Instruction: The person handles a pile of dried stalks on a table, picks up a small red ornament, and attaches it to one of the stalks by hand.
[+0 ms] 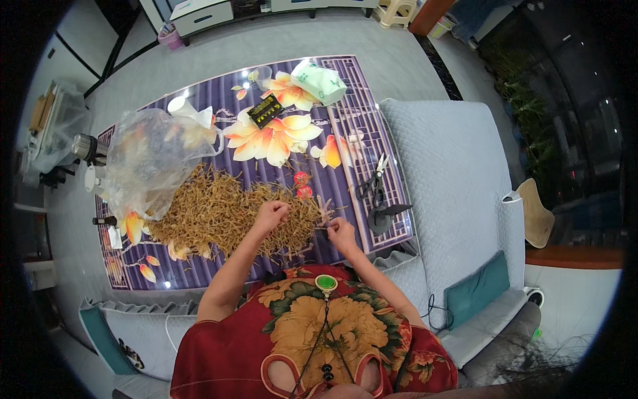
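Note:
A wide heap of thin, dried brown plant stems [209, 209] lies on a purple flower-print table cover [279, 172]. My left hand [272, 218] is over the right part of the heap, fingers curled; what is between its fingertips is too small to tell. Close to the heap's right edge, my right hand [341, 234] pinches what looks like a thin dried stem. Just beyond it is a small cluster of paler stalks [325, 209]. Two round red pieces [302, 185] lie behind the hands.
Black-handled scissors [371, 187] and a dark phone stand [383, 219] are on the right. A clear plastic bag [149, 154] covers the left. Behind lie a black packet [265, 111], a paper cup [180, 105] and a pale green bag [321, 84]. A grey sofa [448, 159] borders the table.

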`<state>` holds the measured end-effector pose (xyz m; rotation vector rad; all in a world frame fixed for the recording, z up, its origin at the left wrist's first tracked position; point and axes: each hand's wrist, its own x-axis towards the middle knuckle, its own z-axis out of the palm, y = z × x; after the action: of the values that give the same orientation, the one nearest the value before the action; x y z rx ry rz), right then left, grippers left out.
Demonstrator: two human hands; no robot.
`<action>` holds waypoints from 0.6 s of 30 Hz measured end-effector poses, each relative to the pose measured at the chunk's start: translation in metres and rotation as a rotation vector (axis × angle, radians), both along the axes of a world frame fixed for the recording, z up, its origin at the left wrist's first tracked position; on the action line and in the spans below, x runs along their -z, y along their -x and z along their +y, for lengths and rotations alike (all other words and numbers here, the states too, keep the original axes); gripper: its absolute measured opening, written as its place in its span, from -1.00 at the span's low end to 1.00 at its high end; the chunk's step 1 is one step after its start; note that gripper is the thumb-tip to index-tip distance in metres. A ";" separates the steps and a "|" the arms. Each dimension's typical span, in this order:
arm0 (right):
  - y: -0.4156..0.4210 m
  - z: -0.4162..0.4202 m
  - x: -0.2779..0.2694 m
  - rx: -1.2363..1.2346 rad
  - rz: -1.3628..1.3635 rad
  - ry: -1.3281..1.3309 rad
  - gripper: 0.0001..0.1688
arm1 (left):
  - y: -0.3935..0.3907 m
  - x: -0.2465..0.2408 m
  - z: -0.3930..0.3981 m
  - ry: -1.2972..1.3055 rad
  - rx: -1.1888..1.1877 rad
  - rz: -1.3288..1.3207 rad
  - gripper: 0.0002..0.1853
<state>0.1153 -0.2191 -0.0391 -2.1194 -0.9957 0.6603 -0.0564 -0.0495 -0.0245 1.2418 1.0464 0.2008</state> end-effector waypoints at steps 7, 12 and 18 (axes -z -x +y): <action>0.015 -0.012 -0.012 -0.042 0.046 0.058 -0.84 | -0.003 -0.015 -0.004 -0.017 0.086 0.056 -0.79; 0.021 -0.011 -0.014 -0.091 0.012 0.002 -0.89 | 0.004 -0.008 -0.007 -0.138 0.108 0.028 -0.82; 0.018 -0.021 -0.010 -0.074 -0.013 0.078 -0.90 | -0.010 -0.021 -0.003 -0.792 0.142 0.204 -0.78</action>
<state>0.0972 -0.2406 -0.0293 -2.1650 -1.0755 0.7337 -0.0466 -0.0523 -0.0038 2.0785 1.0822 0.4092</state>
